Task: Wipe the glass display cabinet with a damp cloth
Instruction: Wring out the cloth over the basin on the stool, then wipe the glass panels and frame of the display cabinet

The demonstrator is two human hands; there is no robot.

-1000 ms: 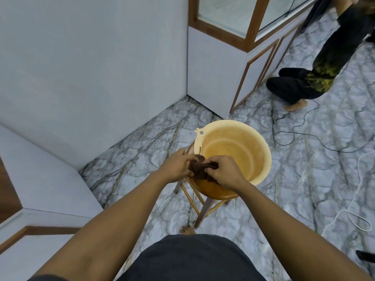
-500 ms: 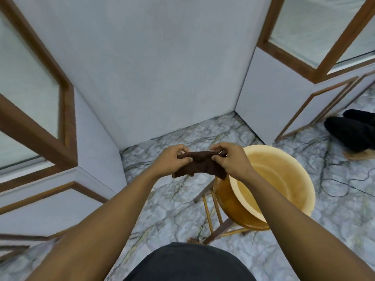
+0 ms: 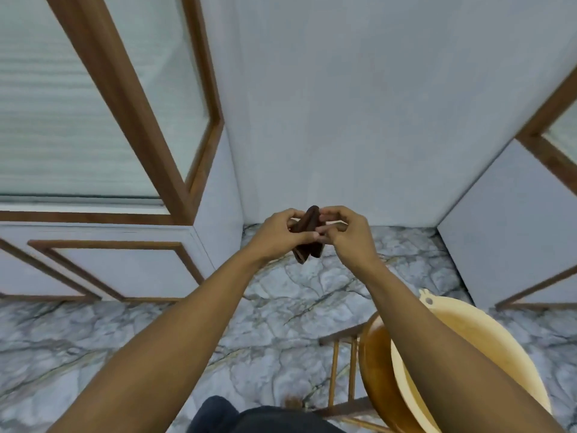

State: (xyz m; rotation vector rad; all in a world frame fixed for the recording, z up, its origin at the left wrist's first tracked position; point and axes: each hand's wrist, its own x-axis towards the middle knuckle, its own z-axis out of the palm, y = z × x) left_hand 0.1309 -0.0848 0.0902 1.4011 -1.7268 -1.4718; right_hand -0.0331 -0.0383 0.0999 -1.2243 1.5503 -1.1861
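Observation:
A dark brown cloth [image 3: 307, 232] is folded into a narrow bundle in front of me at chest height. My left hand [image 3: 278, 234] grips its left side and my right hand [image 3: 346, 234] pinches its right side, so both hold it together. The glass display cabinet [image 3: 78, 120] with brown wooden framing fills the left, its pane above white lower panels. A second glass cabinet [image 3: 559, 132] shows at the right edge.
A yellow plastic basin [image 3: 487, 332] sits on a wooden stool [image 3: 343, 370] at the lower right, under my right forearm. A white wall [image 3: 359, 104] stands straight ahead. The floor [image 3: 281, 307] is grey veined marble.
My view has turned left and up from the basin toward the left cabinet. Both hands lifted the cloth off the basin and folded it from a spread strip into a narrow bundle.

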